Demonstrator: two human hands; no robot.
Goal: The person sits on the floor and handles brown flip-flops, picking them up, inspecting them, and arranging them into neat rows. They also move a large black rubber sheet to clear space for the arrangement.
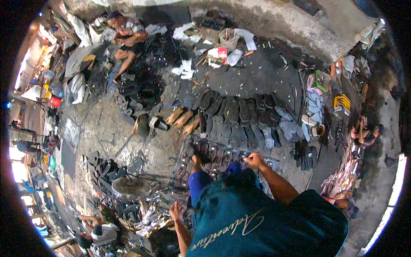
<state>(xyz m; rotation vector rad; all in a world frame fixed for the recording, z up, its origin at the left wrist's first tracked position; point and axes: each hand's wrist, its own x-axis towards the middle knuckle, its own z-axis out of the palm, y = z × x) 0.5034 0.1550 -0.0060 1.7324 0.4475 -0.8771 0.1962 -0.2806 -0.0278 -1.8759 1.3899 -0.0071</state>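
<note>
My right hand is stretched forward over a dark mat covered with rows of brown sandal straps. Its thumb and fingers are pinched together at a small pale thing too tiny to name. Lower and to the left, my left hand hangs beside my body, fingers loosely bent and apart, with nothing seen in it. My bare foot rests on the mat's left part. Just beyond the mat lie rows of dark sandal soles. Part of the mat is hidden behind my body.
A round fan stands left of me near a heap of dark soles. Tan shoe lasts and a metal can lie farther ahead. People sit at the far left, near left and right. A yellow rack stands right.
</note>
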